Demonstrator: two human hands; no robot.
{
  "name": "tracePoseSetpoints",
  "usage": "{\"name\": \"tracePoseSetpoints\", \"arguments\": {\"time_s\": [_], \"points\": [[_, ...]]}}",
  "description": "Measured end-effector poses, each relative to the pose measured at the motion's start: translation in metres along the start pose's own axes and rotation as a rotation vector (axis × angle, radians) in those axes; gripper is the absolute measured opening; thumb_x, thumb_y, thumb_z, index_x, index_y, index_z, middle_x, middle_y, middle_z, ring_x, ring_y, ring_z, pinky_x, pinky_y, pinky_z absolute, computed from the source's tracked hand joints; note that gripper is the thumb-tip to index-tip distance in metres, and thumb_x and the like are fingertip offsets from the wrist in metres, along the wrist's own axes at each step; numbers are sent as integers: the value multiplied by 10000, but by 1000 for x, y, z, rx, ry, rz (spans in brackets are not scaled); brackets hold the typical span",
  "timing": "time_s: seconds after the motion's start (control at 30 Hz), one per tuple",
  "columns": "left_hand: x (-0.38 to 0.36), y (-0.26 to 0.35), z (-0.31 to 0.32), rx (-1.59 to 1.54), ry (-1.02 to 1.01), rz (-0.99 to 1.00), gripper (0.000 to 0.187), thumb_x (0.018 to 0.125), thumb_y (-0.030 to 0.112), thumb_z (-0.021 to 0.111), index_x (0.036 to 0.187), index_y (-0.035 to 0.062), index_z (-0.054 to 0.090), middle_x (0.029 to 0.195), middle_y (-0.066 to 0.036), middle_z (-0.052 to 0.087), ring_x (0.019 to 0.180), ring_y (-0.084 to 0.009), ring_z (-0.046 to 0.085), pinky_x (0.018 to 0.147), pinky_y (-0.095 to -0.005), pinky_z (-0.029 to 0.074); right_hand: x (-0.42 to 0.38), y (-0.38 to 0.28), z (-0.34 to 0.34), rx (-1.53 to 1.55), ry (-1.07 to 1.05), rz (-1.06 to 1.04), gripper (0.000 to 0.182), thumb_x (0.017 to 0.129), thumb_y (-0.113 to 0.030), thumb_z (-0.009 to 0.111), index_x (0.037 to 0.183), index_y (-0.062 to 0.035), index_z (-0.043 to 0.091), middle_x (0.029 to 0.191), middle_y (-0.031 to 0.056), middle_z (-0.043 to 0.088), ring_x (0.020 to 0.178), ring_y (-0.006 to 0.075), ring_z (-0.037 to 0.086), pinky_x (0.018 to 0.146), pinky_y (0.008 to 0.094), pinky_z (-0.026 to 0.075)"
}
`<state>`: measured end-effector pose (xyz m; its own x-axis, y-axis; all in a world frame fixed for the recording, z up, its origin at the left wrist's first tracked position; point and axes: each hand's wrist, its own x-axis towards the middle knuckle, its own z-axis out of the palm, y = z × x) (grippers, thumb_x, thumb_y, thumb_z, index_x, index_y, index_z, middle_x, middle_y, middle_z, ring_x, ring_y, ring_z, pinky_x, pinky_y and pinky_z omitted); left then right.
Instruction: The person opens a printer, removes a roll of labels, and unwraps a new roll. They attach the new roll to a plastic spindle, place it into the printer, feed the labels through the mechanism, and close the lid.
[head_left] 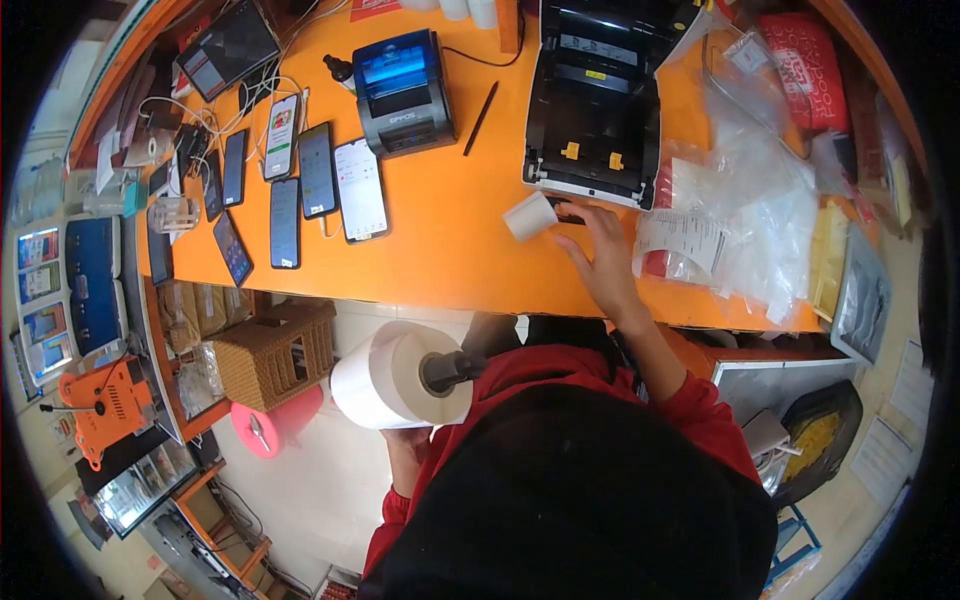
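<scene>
A large white label roll [385,380] with a black spindle [452,372] in its core is held over the floor, before the table edge. My left hand [408,438] grips it from below, with most of its fingers hidden. On the orange table, my right hand [597,250] has thumb and fingers apart beside a small white roll [530,217]. A small black piece [570,212] lies at its fingertips, partly covered by them. Just beyond stands a black label printer [592,120], its lid up.
Several phones [285,222] lie at the table's left, near tangled white cables. An EPPOS printer [405,100] and black stylus [481,118] are at the back middle. Clear plastic bags [760,220] and a printed paper [680,238] cover the right. A wicker basket [275,355] sits below the edge.
</scene>
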<state>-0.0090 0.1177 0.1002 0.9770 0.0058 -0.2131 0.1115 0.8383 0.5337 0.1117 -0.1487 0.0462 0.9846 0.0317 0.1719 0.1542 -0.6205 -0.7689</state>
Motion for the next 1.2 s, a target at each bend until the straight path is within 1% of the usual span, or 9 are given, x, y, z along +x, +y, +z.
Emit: {"name": "tracePoseSetpoints", "arguments": {"time_s": [0.27, 0.37, 0.47, 0.57, 0.77, 0.87, 0.97, 1.07, 1.2], "points": [[6, 4, -2, -252, -31, 46, 813, 807, 684, 303, 1348, 76, 294, 1330, -141, 394, 1191, -322, 417, 981, -457, 366, -7, 61, 36, -466, -12, -23, 373, 776, -73, 574, 1141, -36, 506, 1102, 123, 528, 1056, 278, 473, 898, 394, 387], [10, 0, 4, -201, -3, 87, 779, 805, 669, 342, 1326, 90, 338, 1306, -128, 422, 1168, -294, 444, 974, -450, 379, -14, 70, 28, -458, -162, 76, 376, 795, -103, 560, 1159, -37, 492, 1089, 128, 518, 1030, 281, 472, 884, 404, 387], [11, -2, 5, -277, 43, 51, 782, 808, 670, 329, 1336, 93, 318, 1315, -124, 412, 1175, -298, 437, 979, -454, 374, -20, 58, 15, -523, -166, 63, 371, 806, -134, 560, 1154, -27, 490, 1054, 154, 499, 993, 313, 465, 877, 418, 381], [19, -3, 4, -74, 77, 52, 670, 862, 597, 270, 1332, 123, 323, 1322, -71, 413, 1172, -274, 443, 955, -412, 395, -21, 53, 20, -328, -13, 0, 408, 795, -178, 590, 1153, -19, 480, 1022, 178, 481, 976, 341, 454, 880, 419, 378], [34, -6, 14, -40, 58, 52, 677, 864, 610, 239, 1342, 135, 309, 1333, -78, 395, 1194, -276, 420, 960, -413, 389, -13, 36, 54, -229, -67, 163, 606, 693, -159, 706, 1203, -8, 415, 1050, 199, 479, 974, 358, 462, 847, 422, 383], [40, -2, 14, 11, 49, 38, 707, 850, 627, 246, 1350, 131, 296, 1346, -83, 377, 1210, -286, 403, 966, -430, 389, -25, 58, 47, -23, 7, 322, 525, 670, -104, 706, 1127, -9, 467, 929, 170, 501, 884, 326, 505, 763, 389, 414], [49, 0, 13, -31, -97, -29, 713, 845, 629, 248, 1347, 125, 300, 1340, -88, 383, 1206, -285, 409, 959, -427, 400, -31, 58, 21, 70, -136, 548, 399, 666, -58, 692, 1023, -15, 520, 868, 151, 507, 783, 306, 551, 674, 372, 441], [55, -4, 21, 21, -6, -8, 718, 842, 630, 240, 1346, 123, 301, 1332, -92, 392, 1198, -283, 420, 950, -419, 412, -53, 77, 15, -280, 100, 142, 285, 674, -23, 675, 926, -10, 541, 816, 144, 544, 716, 273, 586, 620, 335, 457], [64, -6, 27, -12, -86, -39, 721, 843, 629, 232, 1344, 115, 302, 1328, -93, 398, 1196, -282, 422, 952, -414, 410, -65, 86, 15, -29, 76, 322, 251, 693, -17, 659, 905, -13, 526, 899, 172, 553, 736, 307, 595, 654, 356, 466]]}}
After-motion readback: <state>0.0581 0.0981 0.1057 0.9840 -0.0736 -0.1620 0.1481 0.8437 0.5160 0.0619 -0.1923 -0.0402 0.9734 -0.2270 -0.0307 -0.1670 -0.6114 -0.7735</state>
